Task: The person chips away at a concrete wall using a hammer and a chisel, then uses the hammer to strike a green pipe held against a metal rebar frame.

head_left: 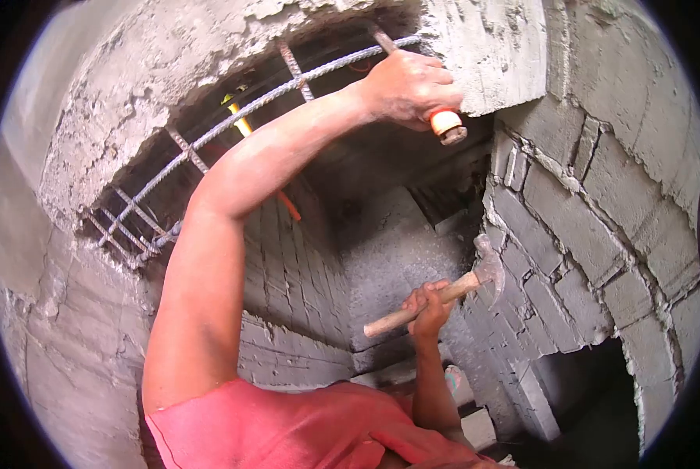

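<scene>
My left hand [412, 86], raised at upper centre, is closed around a tool with an orange-and-yellow collar [445, 121] and a blunt metal end, probably a chisel. Its other end is hidden. The hand is beside a ribbed steel bar [264, 99] and the rough concrete edge [483, 59]. Lower down, my right hand [428, 309] grips the wooden handle of a claw hammer [489, 270] around its middle. The hammer's head points to the right, near the block wall [569, 227], below the chisel-like tool.
Crossing steel bars [135, 207] show in the broken concrete at upper left. A yellow-and-orange object [242, 123] passes behind my left arm. A dark opening [592, 395] lies at lower right. Pale block pieces [477, 428] are near my right forearm.
</scene>
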Tool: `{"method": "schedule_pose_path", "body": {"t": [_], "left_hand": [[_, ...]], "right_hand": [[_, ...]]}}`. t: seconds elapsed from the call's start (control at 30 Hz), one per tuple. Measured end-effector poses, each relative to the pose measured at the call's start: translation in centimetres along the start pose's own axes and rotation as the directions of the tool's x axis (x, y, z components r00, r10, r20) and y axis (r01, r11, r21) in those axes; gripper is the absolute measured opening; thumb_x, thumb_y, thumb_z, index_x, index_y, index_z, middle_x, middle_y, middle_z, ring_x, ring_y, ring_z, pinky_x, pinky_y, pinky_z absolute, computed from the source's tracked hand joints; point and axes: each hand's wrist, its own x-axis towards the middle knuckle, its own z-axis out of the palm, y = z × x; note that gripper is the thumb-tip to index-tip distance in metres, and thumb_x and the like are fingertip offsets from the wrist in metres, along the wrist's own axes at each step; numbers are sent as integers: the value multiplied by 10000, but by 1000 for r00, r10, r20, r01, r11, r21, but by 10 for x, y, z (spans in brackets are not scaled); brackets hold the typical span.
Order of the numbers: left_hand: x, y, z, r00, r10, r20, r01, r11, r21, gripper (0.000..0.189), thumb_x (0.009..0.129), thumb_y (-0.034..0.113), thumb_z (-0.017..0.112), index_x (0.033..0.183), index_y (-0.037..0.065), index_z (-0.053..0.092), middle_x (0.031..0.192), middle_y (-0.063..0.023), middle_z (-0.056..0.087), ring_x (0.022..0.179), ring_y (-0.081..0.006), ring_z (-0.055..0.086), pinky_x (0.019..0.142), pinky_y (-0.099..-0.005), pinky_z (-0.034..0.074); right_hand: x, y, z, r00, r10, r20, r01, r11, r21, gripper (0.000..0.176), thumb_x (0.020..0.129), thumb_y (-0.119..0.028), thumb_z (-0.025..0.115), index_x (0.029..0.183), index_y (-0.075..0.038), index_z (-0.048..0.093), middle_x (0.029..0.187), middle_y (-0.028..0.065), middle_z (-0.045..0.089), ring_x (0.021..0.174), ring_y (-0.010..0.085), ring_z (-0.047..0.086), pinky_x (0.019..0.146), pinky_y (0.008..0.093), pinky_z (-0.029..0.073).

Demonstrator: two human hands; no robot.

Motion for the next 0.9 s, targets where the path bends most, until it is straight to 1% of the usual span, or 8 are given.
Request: {"method": "schedule_pose_path", "body": {"t": [0.2, 0.4, 0.43, 0.47, 0.5, 0.57, 0.7, 0.9], "left_hand": [[3, -6, 11, 998, -46, -49, 47, 999, 4, 225, 687, 275, 723, 822, 202, 557, 683, -2, 560, 663, -237, 650, 508, -414, 509], [28, -7, -5, 986, -126, -107, 123, 992, -32, 330, 661, 319, 791, 825, 176, 542, 733, -20, 589, 709, -259, 657, 562, -411, 521], [28, -9, -4, 988, -128, -90, 125, 991, -40, 353, 665, 345, 802, 826, 170, 541, 725, -32, 593, 705, -272, 660, 562, -422, 515], [28, -10, -2, 988, -124, -95, 121, 992, -42, 353, 665, 345, 802, 826, 170, 541, 725, -32, 593, 705, -272, 660, 562, -422, 515], [28, -9, -5, 987, -130, -98, 126, 991, -47, 359, 669, 352, 805, 829, 167, 542, 718, -37, 589, 693, -278, 656, 562, -423, 513], [29, -7, -9, 978, -195, -76, 192, 981, -40, 390, 660, 378, 819, 827, 157, 546, 712, -47, 592, 675, -290, 651, 563, -426, 506], [28, -8, -9, 984, -170, -58, 168, 985, -37, 318, 666, 314, 782, 811, 157, 547, 710, -41, 591, 687, -273, 656, 566, -421, 510], [12, -8, 0, 995, -94, 26, 95, 994, -46, 255, 664, 233, 736, 802, 160, 535, 723, -30, 586, 713, -262, 655, 570, -422, 515]], "right_hand": [[5, -52, 16, 909, -370, 189, 365, 929, 63, 167, 1034, -298, 522, 971, -153, 468, 637, -15, 428, 473, 108, 434, 435, 304, 451], [-1, -191, 103, 224, -951, 213, 875, 293, 385, 324, 1038, -398, 438, 824, -157, 469, 649, -24, 430, 536, 98, 458, 594, 321, 453], [1, -186, 110, 241, -961, 138, 865, 277, 418, 383, 1023, -439, 445, 760, -162, 423, 643, -35, 410, 562, 90, 476, 595, 294, 436], [21, -150, 101, 233, -971, 58, 968, 226, -109, 365, 1009, -414, 464, 748, -160, 440, 652, -31, 429, 587, 87, 481, 572, 290, 434], [32, -113, 135, 329, -924, 193, 931, 352, 95, 249, 985, -299, 515, 792, -148, 466, 649, -25, 423, 569, 89, 472, 524, 288, 426], [43, -76, 163, 877, -85, 473, -73, 949, 306, 106, 944, -107, 560, 940, -129, 456, 636, -25, 401, 486, 111, 436, 498, 324, 474], [26, -97, 123, 871, -362, 332, 251, 909, 332, 83, 975, -139, 495, 920, -171, 442, 647, -22, 411, 481, 104, 422, 511, 357, 498], [9, -185, 95, 385, -921, 62, 822, 373, 431, 290, 1015, -284, 493, 747, -176, 467, 651, -39, 429, 516, 94, 453, 571, 350, 494]]}}
